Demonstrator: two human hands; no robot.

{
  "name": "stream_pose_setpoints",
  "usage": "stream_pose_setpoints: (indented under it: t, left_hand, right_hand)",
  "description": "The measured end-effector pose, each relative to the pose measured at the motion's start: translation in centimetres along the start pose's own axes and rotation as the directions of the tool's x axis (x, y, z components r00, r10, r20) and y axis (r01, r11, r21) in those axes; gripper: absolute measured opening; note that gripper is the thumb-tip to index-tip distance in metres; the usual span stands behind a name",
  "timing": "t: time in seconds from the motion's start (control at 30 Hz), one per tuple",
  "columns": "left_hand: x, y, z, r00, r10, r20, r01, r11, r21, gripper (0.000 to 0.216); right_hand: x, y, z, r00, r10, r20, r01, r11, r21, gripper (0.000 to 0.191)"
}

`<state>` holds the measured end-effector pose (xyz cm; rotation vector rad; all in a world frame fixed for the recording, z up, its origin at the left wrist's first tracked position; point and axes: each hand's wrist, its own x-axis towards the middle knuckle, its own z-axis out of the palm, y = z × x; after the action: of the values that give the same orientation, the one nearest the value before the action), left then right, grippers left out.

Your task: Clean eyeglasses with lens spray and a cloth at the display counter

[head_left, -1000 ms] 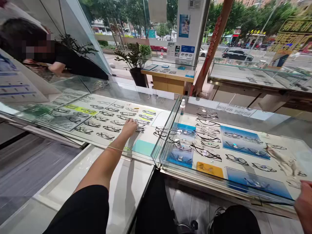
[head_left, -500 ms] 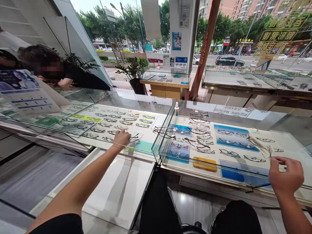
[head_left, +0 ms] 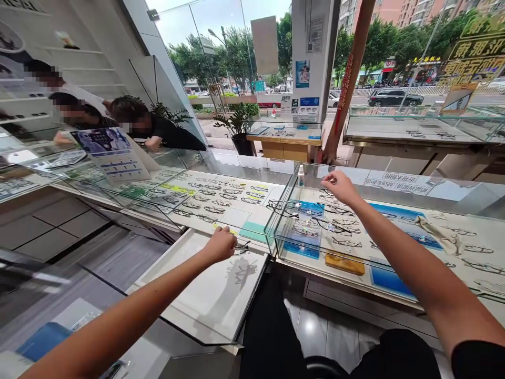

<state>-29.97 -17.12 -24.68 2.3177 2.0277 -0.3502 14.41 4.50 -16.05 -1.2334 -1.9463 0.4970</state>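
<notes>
My left hand [head_left: 220, 244] is closed around a pair of dark-framed glasses [head_left: 241, 246], held just outside the open back of the left glass display case [head_left: 221, 158]. Rows of glasses [head_left: 215, 200] lie on the white tray inside that case. My right hand [head_left: 340, 187] reaches across the top of the right display case [head_left: 453, 189], fingers curled and pinched near the black frames [head_left: 335, 210] laid on the glass beside a small white bottle [head_left: 301, 175]. What the right fingers hold, if anything, I cannot make out.
A crumpled cloth [head_left: 442, 234] lies on the right case. An orange glasses case [head_left: 345, 263] sits inside it. Other people [head_left: 158, 129] lean over the far counter at left, by a blue-and-white sign [head_left: 112, 155]. A potted plant [head_left: 239, 123] stands by the window.
My left hand has drawn back out of the left case with a pair of glasses. My right hand has moved from the lower right up and left to the frames near the bottle.
</notes>
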Motion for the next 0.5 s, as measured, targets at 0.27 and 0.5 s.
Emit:
stream_pose_setpoints:
  t: [0.27, 0.5]
  left_hand:
    - [-7.9, 5.1, -4.8, 0.99, 0.09, 0.107, -0.078, 0.99, -0.119, 0.015]
    - [-12.5, 7.9, -11.5, 0.977, 0.213, -0.004, -0.207, 0.944, -0.259, 0.018]
  right_hand:
    - [8.9, -1.9, 7.8, 0.955, 0.235, 0.179, -0.221, 0.971, -0.092, 0.069]
    - [11.1, -1.4, 10.3, 0.941, 0.286, 0.182, -0.26, 0.953, -0.153, 0.043]
